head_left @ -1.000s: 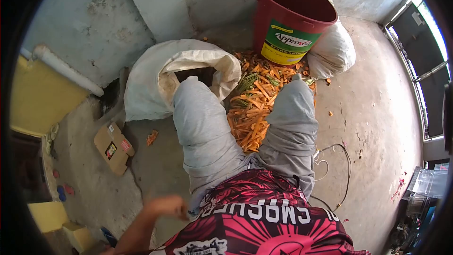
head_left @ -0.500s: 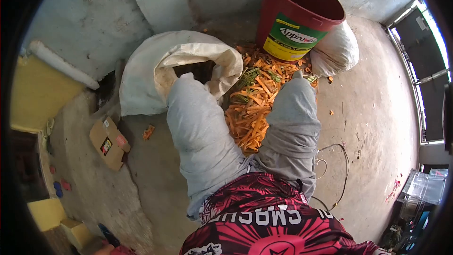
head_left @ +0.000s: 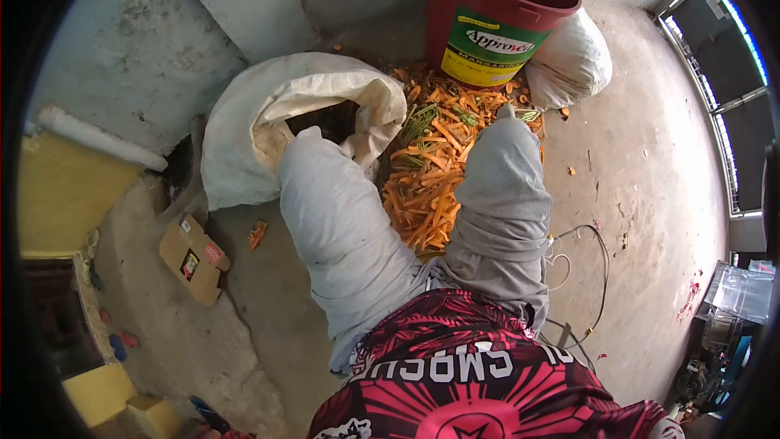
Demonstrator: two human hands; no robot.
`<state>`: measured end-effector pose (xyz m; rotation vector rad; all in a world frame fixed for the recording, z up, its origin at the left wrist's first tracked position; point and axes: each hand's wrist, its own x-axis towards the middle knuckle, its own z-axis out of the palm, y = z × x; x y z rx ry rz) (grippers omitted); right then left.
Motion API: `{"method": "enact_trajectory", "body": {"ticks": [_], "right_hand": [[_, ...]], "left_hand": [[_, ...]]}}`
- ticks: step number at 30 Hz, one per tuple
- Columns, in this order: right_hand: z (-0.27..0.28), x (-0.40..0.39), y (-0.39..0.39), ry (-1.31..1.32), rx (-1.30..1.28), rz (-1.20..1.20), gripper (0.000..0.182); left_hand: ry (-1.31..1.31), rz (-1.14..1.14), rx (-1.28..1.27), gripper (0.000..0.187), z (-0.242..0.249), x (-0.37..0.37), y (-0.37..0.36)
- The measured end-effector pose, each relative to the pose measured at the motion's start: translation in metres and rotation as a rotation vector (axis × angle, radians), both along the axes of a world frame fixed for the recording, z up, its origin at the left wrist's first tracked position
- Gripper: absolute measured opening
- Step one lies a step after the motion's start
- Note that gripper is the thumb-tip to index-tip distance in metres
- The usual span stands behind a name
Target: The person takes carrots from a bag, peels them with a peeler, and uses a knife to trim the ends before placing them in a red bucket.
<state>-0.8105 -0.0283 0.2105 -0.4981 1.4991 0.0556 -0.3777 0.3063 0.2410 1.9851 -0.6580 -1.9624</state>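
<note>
Neither my left hand nor my right hand is in view. My legs in grey trousers are bent and spread. Between them a heap of orange carrot peelings, mixed with green stalks, covers the floor. A white woven sack stands at my left knee, its mouth rolled open and its inside dark. Beyond the heap stands a large dark-red bucket with an "Approved" margarine label. No contents show in the visible part of the bucket.
A second white sack lies behind the bucket. Left are a cardboard piece, a small scrap of peelings and a dark slipper. A dark cable loops on the floor at right. A blue-grey wall borders the far side.
The view has shifted slightly, so the bucket and sack sit a little further left and the bucket higher. Nothing has been picked up or visibly moved.
</note>
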Motion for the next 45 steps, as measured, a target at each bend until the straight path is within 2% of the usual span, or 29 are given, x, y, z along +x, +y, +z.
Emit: {"method": "enact_trajectory", "body": {"ticks": [17, 19, 22, 25, 26, 27, 29, 30, 31, 32, 33, 34, 35, 36, 37, 38, 40, 41, 42, 43, 45], "right_hand": [[0.018, 0.001, -0.031, -0.082, -0.006, -0.047, 0.040], [0.032, 0.006, -0.057, -0.174, -0.069, -0.062, 0.040], [0.054, 0.054, -0.120, -0.352, -0.323, -0.157, 0.043], [0.082, 0.129, -0.201, -0.472, -0.534, 0.217, 0.038], [0.090, 0.161, -0.219, -0.513, -0.638, 0.210, 0.038], [0.108, 0.202, -0.232, -0.660, -0.735, 0.256, 0.037], [0.142, 0.284, -0.244, -0.824, -0.853, 0.358, 0.035], [0.152, 0.321, -0.249, -0.925, -0.865, 0.415, 0.034], [0.164, 0.358, -0.249, -1.021, -0.893, 0.505, 0.033], [0.161, 0.388, -0.262, -1.051, -0.847, 0.593, 0.030], [0.158, 0.418, -0.258, -0.968, -0.731, 0.425, 0.024], [0.152, 0.452, -0.259, -0.963, -0.594, 0.387, 0.018], [0.178, 0.492, -0.232, -0.702, -0.803, 0.627, 0.022], [0.163, 0.525, -0.225, -0.706, -0.720, 0.581, 0.020], [0.142, 0.550, -0.226, -0.793, -0.635, 0.648, 0.020], [0.130, 0.570, -0.226, -0.837, -0.443, 0.782, 0.020], [0.081, 0.598, -0.216, -0.784, -0.378, 0.731, 0.019], [0.050, 0.605, -0.213, -0.757, -0.444, 0.659, 0.018], [0.048, 0.608, -0.207, -0.674, -0.375, 0.570, 0.017], [0.048, 0.613, -0.207, -0.589, -0.307, 0.478, 0.016], [0.043, 0.621, -0.222, -0.733, -0.261, 0.464, 0.016]], "left_hand": [[0.153, 0.004, 0.050, 0.021, 0.017, -0.009, 0.018], [0.202, -0.031, 0.052, 0.021, 0.016, -0.006, 0.016], [0.294, -0.158, 0.027, 0.021, 0.011, 0.008, -0.002], [0.331, -0.390, -0.117, 0.021, 0.011, 0.051, -0.043], [0.293, -0.419, -0.185, 0.021, 0.021, 0.073, -0.058], [0.190, -0.329, -0.222, 0.021, 0.040, 0.097, -0.073], [-0.083, 0.094, -0.228, 0.020, 0.090, 0.148, -0.115], [-0.264, 0.285, -0.347, 0.015, 0.106, 0.165, -0.139], [-0.515, 0.314, -0.332, 0.018, 0.115, 0.185, -0.161], [-0.666, 0.348, -0.425, 0.021, 0.117, 0.206, -0.181], [-0.713, 0.337, -0.383, 0.022, 0.118, 0.225, -0.203], [-0.759, 0.326, -0.342, 0.023, 0.117, 0.244, -0.223], [-0.750, 0.241, -0.356, 0.022, 0.106, 0.267, -0.238], [-0.741, 0.148, -0.369, 0.022, 0.090, 0.290, -0.253], [-0.552, 0.167, -0.287, 0.021, 0.072, 0.310, -0.267], [-0.359, 0.186, -0.205, 0.023, 0.049, 0.327, -0.281], [-0.212, 0.265, -0.124, 0.031, -0.002, 0.350, -0.301], [-0.480, 0.158, -0.156, 0.034, -0.031, 0.364, -0.307], [-0.752, 0.049, -0.188, 0.038, -0.058, 0.382, -0.312], [-1.022, -0.066, -0.216, 0.042, -0.065, 0.396, -0.322], [-1.028, 0.332, -0.403, 0.049, -0.065, 0.432, -0.343]]}}
